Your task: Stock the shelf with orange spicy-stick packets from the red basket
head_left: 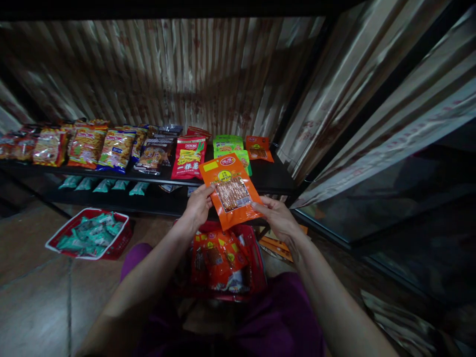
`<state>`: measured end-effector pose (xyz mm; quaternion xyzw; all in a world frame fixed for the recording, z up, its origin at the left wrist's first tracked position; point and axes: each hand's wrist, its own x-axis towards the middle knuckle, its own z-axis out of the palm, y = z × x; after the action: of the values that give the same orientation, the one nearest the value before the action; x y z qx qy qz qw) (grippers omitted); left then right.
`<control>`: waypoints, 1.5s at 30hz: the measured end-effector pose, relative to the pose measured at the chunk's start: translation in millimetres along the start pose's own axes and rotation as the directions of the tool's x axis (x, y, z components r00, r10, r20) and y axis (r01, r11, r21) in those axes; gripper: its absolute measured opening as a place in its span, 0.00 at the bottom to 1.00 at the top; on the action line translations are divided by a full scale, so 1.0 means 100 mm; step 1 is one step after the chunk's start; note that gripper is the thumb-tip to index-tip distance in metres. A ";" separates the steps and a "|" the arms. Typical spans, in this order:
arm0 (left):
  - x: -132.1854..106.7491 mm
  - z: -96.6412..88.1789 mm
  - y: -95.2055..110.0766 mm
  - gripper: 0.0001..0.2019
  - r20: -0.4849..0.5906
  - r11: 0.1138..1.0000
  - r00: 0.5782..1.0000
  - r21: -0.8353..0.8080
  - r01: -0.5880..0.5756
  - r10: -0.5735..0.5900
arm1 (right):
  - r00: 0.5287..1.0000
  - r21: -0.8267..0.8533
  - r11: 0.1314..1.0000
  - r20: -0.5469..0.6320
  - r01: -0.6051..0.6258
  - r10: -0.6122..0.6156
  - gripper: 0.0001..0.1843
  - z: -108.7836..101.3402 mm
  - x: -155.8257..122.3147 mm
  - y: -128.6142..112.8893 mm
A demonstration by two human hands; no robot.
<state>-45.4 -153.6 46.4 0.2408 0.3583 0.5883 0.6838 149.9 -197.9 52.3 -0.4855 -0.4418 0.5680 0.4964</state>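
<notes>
I hold an orange snack packet (pixel 229 194) with a clear window up in front of a low black shelf (pixel 271 179). My left hand (pixel 198 207) grips its left edge, fingers closed on it. My right hand (pixel 275 216) pinches its lower right corner. Below my hands, on my lap, sits a red basket (pixel 257 258) with several more orange packets (pixel 219 260) in it.
The shelf carries a row of snack bags: a red one (pixel 189 156), green ones (pixel 227 144), an orange one (pixel 259 148), several yellow ones (pixel 86 146) to the left. Teal packets (pixel 104 185) line the lower shelf. A second red basket (pixel 91 233) of teal packets stands on the tiled floor at left.
</notes>
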 end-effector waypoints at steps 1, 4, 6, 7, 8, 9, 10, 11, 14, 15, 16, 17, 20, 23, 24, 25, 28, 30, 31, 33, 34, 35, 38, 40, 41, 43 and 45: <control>0.01 0.00 0.00 0.04 -0.006 1.000 1.000 -0.009 0.002 -0.002 | 1.000 0.007 1.000 -0.013 0.008 -0.008 0.16 0.01 -0.02 0.01; 0.01 0.01 -0.01 0.04 -0.001 1.000 1.000 -0.028 0.004 -0.004 | 0.999 0.034 0.999 -0.029 0.027 -0.026 0.16 0.03 -0.06 -0.01; 0.01 0.01 -0.02 0.03 0.012 0.999 1.000 -0.043 -0.001 0.001 | 0.998 0.052 0.997 -0.047 0.051 -0.049 0.16 0.05 -0.08 -0.03; 0.01 0.02 -0.02 0.03 0.016 0.999 1.000 -0.049 -0.001 0.002 | 0.996 0.056 0.996 -0.060 0.063 -0.060 0.16 0.05 -0.09 -0.04; 0.01 0.02 -0.02 0.03 0.018 0.999 1.000 -0.054 0.001 0.000 | 0.995 0.056 0.996 -0.071 0.073 -0.069 0.16 0.06 -0.09 -0.05; 0.01 0.01 -0.03 0.02 0.018 0.998 1.000 -0.059 0.006 -0.005 | 0.994 0.053 0.995 -0.075 0.081 -0.077 0.16 0.07 -0.10 -0.06; 0.01 0.01 -0.03 0.02 0.015 0.998 1.000 -0.066 0.012 -0.011 | 0.994 0.050 0.995 -0.072 0.086 -0.082 0.16 0.08 -0.11 -0.07; 0.02 0.00 -0.03 0.02 0.011 0.997 1.000 -0.075 0.015 -0.015 | 0.994 0.049 0.995 -0.065 0.090 -0.087 0.17 0.08 -0.11 -0.07; 0.03 -0.04 -0.05 0.03 -0.001 0.995 1.000 -0.100 0.021 -0.022 | 0.995 0.056 0.994 -0.043 0.095 -0.093 0.17 0.11 -0.13 -0.08; 0.03 -0.05 -0.05 0.04 -0.002 0.994 1.000 -0.105 0.024 -0.025 | 0.995 0.056 0.994 -0.042 0.095 -0.093 0.18 0.12 -0.14 -0.08; 0.04 -0.05 -0.05 0.04 -0.002 0.994 1.000 -0.109 0.030 -0.031 | 0.995 0.056 0.994 -0.046 0.095 -0.093 0.18 0.13 -0.14 -0.08; 0.04 -0.06 -0.05 0.04 -0.002 0.993 0.999 -0.113 0.038 -0.039 | 0.994 0.054 0.994 -0.056 0.096 -0.093 0.18 0.13 -0.14 -0.08; 0.02 -0.05 -0.05 0.03 -0.011 0.991 0.998 -0.120 0.063 -0.064 | 0.992 0.039 0.994 -0.085 0.100 -0.096 0.16 0.13 -0.14 -0.09; -0.02 -0.02 -0.04 0.03 -0.027 0.992 0.997 -0.108 0.068 -0.071 | 0.987 0.011 0.993 -0.107 0.120 -0.118 0.17 0.11 -0.12 -0.07; -0.04 -0.01 -0.03 0.03 -0.024 0.993 0.998 -0.103 0.061 -0.064 | 0.984 -0.002 0.991 -0.120 0.133 -0.132 0.18 0.09 -0.10 -0.06; -0.05 0.00 -0.03 0.04 -0.016 0.994 0.998 -0.100 0.051 -0.052 | 0.980 -0.018 0.989 -0.134 0.148 -0.149 0.20 0.08 -0.09 -0.04; -0.10 0.04 -0.01 0.05 0.026 0.996 1.000 -0.091 0.015 -0.012 | 0.968 -0.105 0.978 -0.156 0.182 -0.197 0.24 0.03 -0.04 0.03; -0.13 0.07 0.00 0.05 0.040 0.997 0.999 -0.078 -0.005 0.008 | 0.963 -0.204 0.960 -0.150 0.191 -0.224 0.27 0.00 -0.01 0.08; -0.15 0.08 -0.01 0.05 0.042 0.998 0.999 -0.069 -0.013 0.016 | 0.956 -0.277 0.940 -0.155 0.201 -0.250 0.29 -0.02 -0.01 0.09; -0.18 0.09 -0.03 0.06 0.056 0.998 0.998 -0.054 -0.030 0.033 | 0.918 -0.479 0.843 -0.164 0.245 -0.360 0.31 -0.03 -0.01 0.12; -0.19 0.10 -0.04 0.06 0.064 0.998 0.997 -0.046 -0.037 0.040 | 0.885 -0.590 0.759 -0.152 0.277 -0.441 0.31 -0.04 -0.01 0.12; -0.20 0.10 -0.06 0.06 0.072 0.998 0.996 -0.037 -0.043 0.046 | 0.843 -0.690 0.656 -0.124 0.306 -0.524 0.30 -0.04 -0.02 0.12; -0.25 0.13 -0.10 0.09 0.082 0.998 0.995 -0.004 -0.058 0.058 | 0.740 -0.848 0.381 0.021 0.370 -0.672 0.27 -0.01 -0.06 0.12; -0.28 0.15 -0.13 0.12 0.094 0.997 0.993 0.019 -0.076 0.074 | 0.723 -0.866 0.299 0.099 0.401 -0.684 0.27 0.02 -0.08 0.11; -0.30 0.17 -0.13 0.13 0.104 0.996 0.991 0.029 -0.089 0.085 | 0.724 -0.865 0.283 0.125 0.415 -0.678 0.28 0.04 -0.09 0.12; -0.33 0.21 -0.14 0.14 0.122 0.993 0.987 0.054 -0.110 0.103 | 0.734 -0.852 0.289 0.150 0.436 -0.663 0.29 0.07 -0.11 0.13; -0.36 0.26 -0.15 0.15 0.124 0.989 0.986 0.081 -0.123 0.113 | 0.752 -0.824 0.348 0.134 0.446 -0.646 0.29 0.11 -0.13 0.13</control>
<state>-18.0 -189.6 59.4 0.3264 0.3275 0.5959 0.6566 138.1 -212.4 42.3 -0.5376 -0.7313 0.0393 0.4179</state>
